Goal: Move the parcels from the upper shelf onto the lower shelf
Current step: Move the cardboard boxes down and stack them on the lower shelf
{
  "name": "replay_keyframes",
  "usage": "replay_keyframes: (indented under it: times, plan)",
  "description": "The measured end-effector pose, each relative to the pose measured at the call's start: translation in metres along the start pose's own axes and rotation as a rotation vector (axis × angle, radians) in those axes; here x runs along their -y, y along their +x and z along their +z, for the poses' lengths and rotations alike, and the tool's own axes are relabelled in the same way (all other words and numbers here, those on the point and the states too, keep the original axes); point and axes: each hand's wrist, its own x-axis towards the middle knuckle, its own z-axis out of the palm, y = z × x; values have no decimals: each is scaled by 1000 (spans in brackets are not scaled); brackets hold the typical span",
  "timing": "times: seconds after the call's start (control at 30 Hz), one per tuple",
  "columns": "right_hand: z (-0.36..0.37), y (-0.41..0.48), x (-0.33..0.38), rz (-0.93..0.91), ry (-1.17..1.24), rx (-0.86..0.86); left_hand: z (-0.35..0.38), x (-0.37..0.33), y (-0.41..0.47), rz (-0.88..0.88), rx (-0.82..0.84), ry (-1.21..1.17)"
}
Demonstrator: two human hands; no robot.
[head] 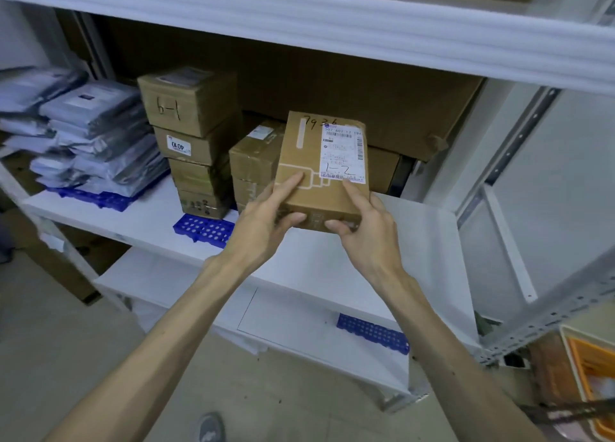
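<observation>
Nearest, the lower shelf (pixel 299 325) carries a blue grid mat (pixel 372 333) toward its right. Above it, over the front of the upper shelf (pixel 416 241), a labelled cardboard parcel (pixel 319 188) is held tilted. The left hand (pixel 263 221) and right hand (pixel 362 228) pinch its near corners, fingers on top and thumbs on the front face. Farther left stand stacked boxes (pixel 196 142), then grey mailer bags (pixel 93 135).

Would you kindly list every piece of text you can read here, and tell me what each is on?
"7936": handwritten, held box.
"507 602 17 194": its shipping label; other print too small.
"1-2": handwritten, same label.
"6-1": handwritten, top stacked box.
"4010", upside down: sticker, box beneath.
</observation>
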Motion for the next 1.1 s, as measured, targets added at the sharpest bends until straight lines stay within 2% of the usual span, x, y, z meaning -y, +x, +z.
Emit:
replay_keyframes:
  times: [0.5, 0.77, 1.1]
  plan:
    - [101, 123, 92, 111, -41, -72, -104, 115, 124, 54, 93, -21]
    - [132, 167, 88, 170, -84, -17, -111, 151, 160, -50, 120, -40]
    - [160, 196, 78, 175, -90, -5, -110, 173, 181, -78, 137, -46]
